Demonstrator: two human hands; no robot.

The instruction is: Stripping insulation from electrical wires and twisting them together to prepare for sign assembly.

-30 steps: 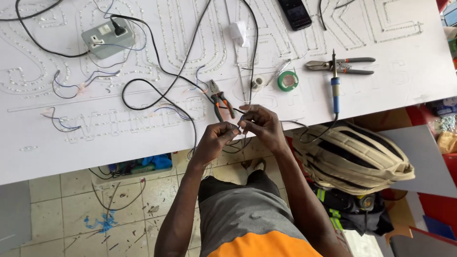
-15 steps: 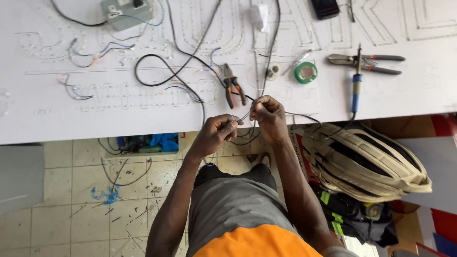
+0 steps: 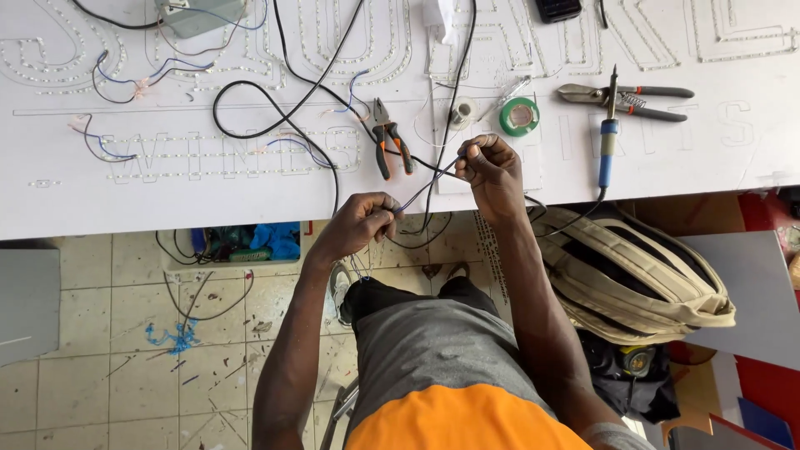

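My left hand (image 3: 360,223) pinches one end of a thin blue and black wire (image 3: 423,188) just below the edge of the white sign board (image 3: 167,196). My right hand (image 3: 492,171) grips the other end higher up, over the board's edge, so the wire runs taut and slanted between the two hands. Orange-handled pliers (image 3: 390,146) lie on the board just above the wire. A roll of green tape (image 3: 519,116) sits right above my right hand.
A blue-handled soldering iron (image 3: 609,133) and grey cutters (image 3: 625,93) lie at the right of the board. Black cables (image 3: 275,100) loop across it. A tan strap basket (image 3: 633,275) stands at my right. Tiled floor (image 3: 125,350) below holds scraps and loose wires.
My hands have drawn apart: the right rose onto the board's edge, the left stayed lower, and the wire between them is now stretched out. The view has shifted closer to the board.
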